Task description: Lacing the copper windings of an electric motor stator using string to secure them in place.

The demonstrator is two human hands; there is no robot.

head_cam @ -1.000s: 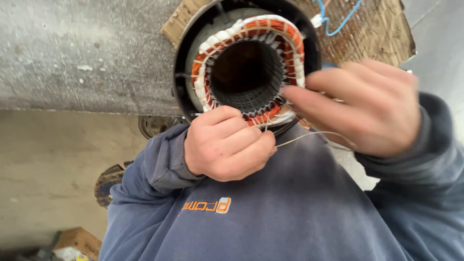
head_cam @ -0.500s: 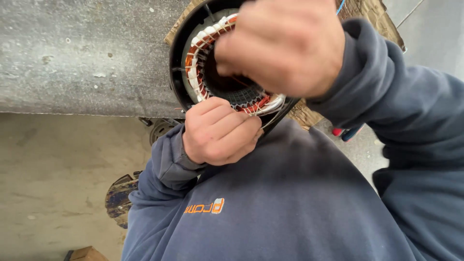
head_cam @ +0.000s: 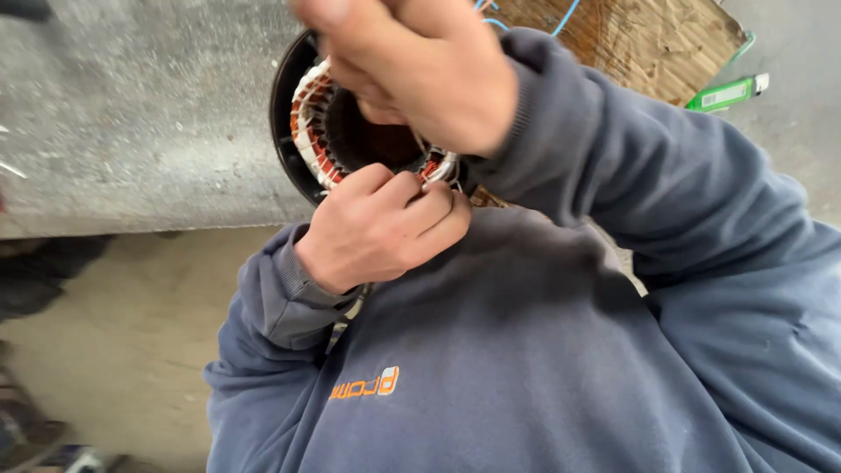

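Left hand (head_cam: 381, 229) sits fisted at the lower rim of the stator (head_cam: 320, 131) — its grip is closed tight on thin wire there. Right hand (head_cam: 420, 66) hovers above the bore, blurred; its grip I cannot tell. The stator lies on the counter (head_cam: 131, 114), bore facing up — copper windings, white insulation.

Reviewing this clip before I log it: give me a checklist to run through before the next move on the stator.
1. Left hand gripping at the stator rim: ok.
2. Right hand over the bore: ok, but it hides the work.
3. Wire in either hand: cannot tell.
4. Windings seated on the visible left side: ok.
5. Stator resting on the bench: ok.
6. Green tool within reach: cannot tell.
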